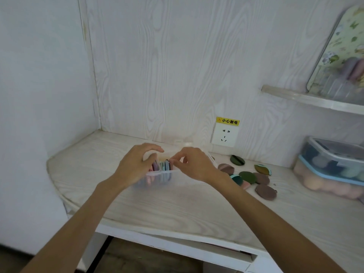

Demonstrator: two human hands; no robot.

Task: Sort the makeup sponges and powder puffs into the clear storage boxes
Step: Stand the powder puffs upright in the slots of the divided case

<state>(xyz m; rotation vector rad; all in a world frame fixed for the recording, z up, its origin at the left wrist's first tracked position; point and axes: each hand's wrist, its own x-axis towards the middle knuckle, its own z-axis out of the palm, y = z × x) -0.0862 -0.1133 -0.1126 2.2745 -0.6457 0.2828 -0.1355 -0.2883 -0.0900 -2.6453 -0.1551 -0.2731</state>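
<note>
Puffs (161, 166) upright – pastel row

You look down from head height, close over the desk (177, 205), facing its back-left corner and the wood-grain wall (177, 66).

We see a pale wood-grain desk (177, 203) with a rounded left corner, a matching wood-grain back wall (167, 66), a plain white wall (39, 75) at left, a socket (224, 135) under a yellow warning sticker (227, 121), a clear shelf (307, 99) at upper right, dark floor (122, 257) below, soft dim light.
</note>
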